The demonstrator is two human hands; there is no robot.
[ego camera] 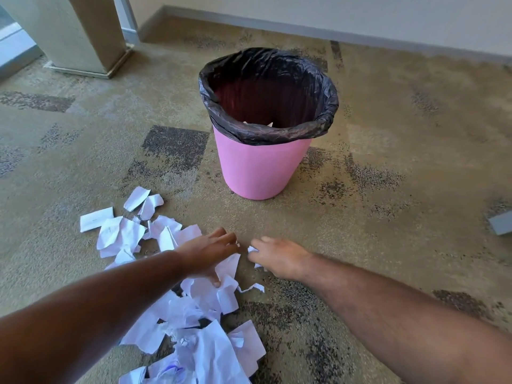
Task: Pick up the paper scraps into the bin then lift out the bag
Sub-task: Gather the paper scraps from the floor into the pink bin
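Lower edge of the frame: the paper scraps (194, 328) and both forearms run out of view. Centre: the left hand (207, 253) covers the scraps beneath its palm; the right hand (277, 257), motion-blurred, hides most of a small scrap (252, 249), so its grip cannot be judged. Inside the black bag (266, 95), the bin's near rim conceals the bottom; only two white tips show. Right edge: a grey object (502, 221) is cut off, unidentifiable.

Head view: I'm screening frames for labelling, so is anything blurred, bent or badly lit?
Head view: even daylight, no glare; baseboard bows from wide-angle distortion; left hand and right hand fingertips slightly motion-blurred; bin and paper scraps sharp.
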